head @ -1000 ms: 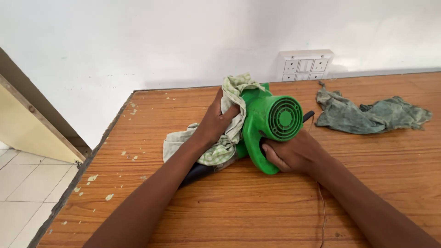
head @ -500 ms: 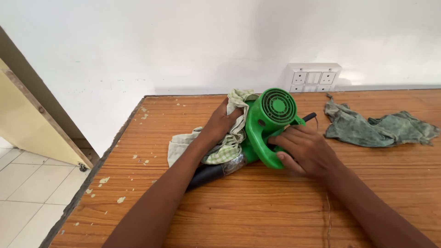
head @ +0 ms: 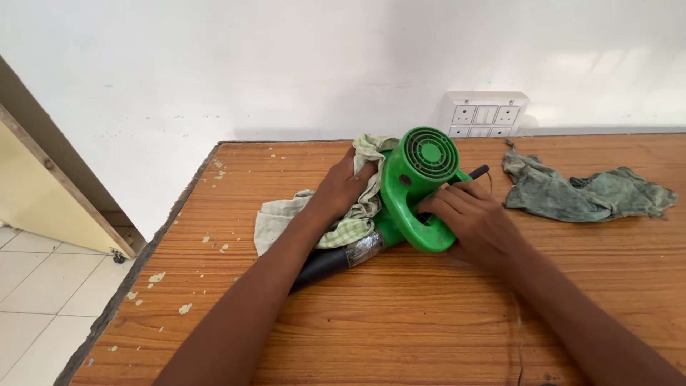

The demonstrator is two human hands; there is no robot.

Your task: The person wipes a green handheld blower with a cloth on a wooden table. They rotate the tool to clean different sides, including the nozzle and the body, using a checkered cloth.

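centrally, on a wooden table (head: 429,314) seen from above, a bright green handheld blower (head: 418,187) lying on its side, round vented grille facing up toward twelve o'clock, black nozzle (head: 325,266) pointing toward seven o'clock with a band of shiny tape where nozzle meets body. left hand (head: 341,191) at nine o'clock of the blower, fingers curled together and pressing a pale green checked cloth (head: 314,218) against the blower's side; cloth bunched under the palm and spilling out toward eight o'clock across the tabletop. right hand (head: 471,218) at four o'clock of the blower, fingers wrapped closed about the green handle, thumb side touching the casing. beyond that hand, at two o'clock, a short black cord end (head: 477,172) poking out from behind the blower. farther off at three o'clock, well apart from both hands, a crumpled grey-green rag (head: 582,193) lying flat. at one o'clock, against the white wall, a white socket plate (head: 486,113). pale paint flecks scattered along the table's left edge, around eight to ten o'clock. tiled floor (head: 36,286) off at eight o'clock.
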